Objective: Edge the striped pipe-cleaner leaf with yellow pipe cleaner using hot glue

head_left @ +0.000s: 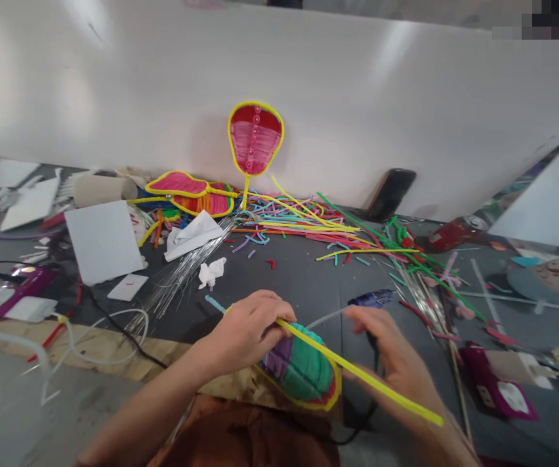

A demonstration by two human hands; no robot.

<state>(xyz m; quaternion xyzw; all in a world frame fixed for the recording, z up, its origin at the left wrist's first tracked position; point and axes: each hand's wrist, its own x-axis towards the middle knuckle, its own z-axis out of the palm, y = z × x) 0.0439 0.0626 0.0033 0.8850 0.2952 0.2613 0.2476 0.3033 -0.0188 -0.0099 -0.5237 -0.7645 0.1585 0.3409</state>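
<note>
My left hand (253, 327) is closed on a pipe-cleaner piece (311, 363) with purple and green rows and a yellow edge. Its thumb and fingers also pin one end of a long yellow pipe cleaner (367, 376), which slants down to the right across the piece. A light blue stem (214, 303) sticks out beyond my knuckles. My right hand (396, 357), slightly blurred, is beside the piece, fingers and thumb apart, behind the yellow strand. A thin translucent strip (325, 318) ends near its index fingertip; whether they touch I cannot tell.
A blue glue gun (371, 298) lies just past my right hand. Loose pipe cleaners (303, 220) are heaped along the white board (163, 84), where a pink, yellow-edged piece (256, 139) stands upright. A phone (391, 194) leans there. Purple devices (498, 383) with cables lie at both sides.
</note>
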